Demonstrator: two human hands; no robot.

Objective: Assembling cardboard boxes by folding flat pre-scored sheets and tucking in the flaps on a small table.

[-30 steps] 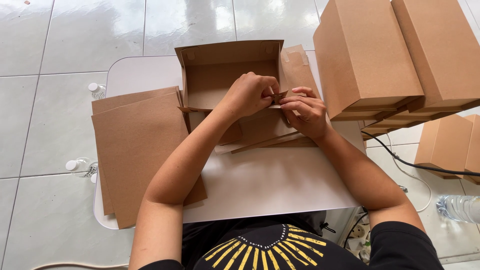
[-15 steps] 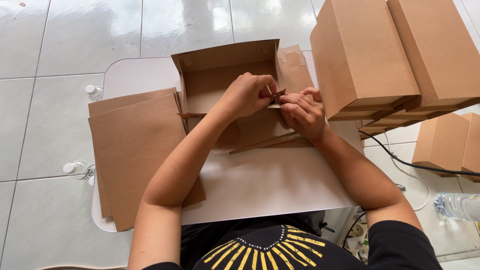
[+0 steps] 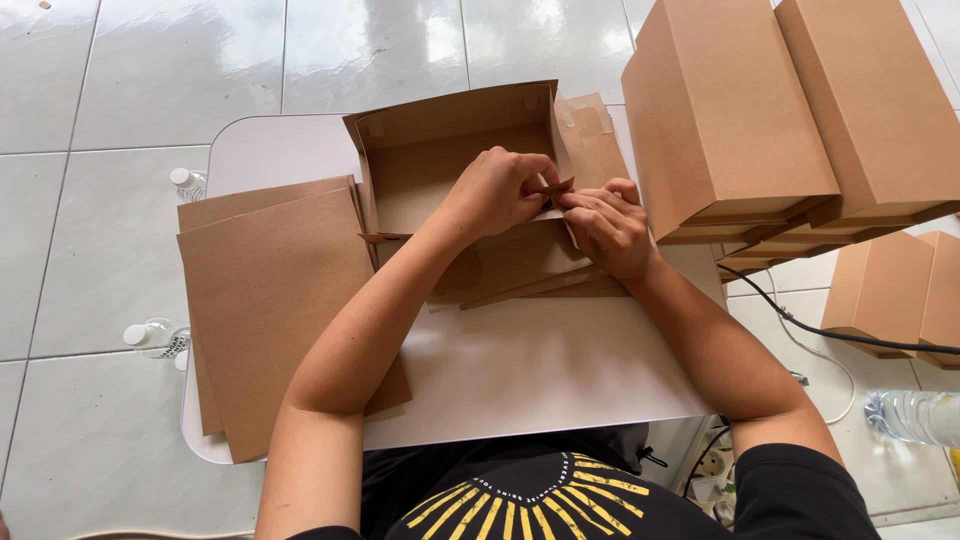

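Hands meet at right corner of half-folded box (image 3: 440,170), mid-table (image 3: 560,380). Left hand (image 3: 497,190) fingers curled shut, pinching corner flap (image 3: 560,188); right hand (image 3: 605,225) fingertips pressed closed on it, likely bracing the fold. Flat cardboard sheets (image 3: 275,300) stacked left, finished boxes (image 3: 730,110) right

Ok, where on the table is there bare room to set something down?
Bare tabletop lies near the person, between the flat cardboard stack and the right forearm. A smaller patch sits at the far left corner. The middle is crowded: the half-folded box, left hand, right hand.
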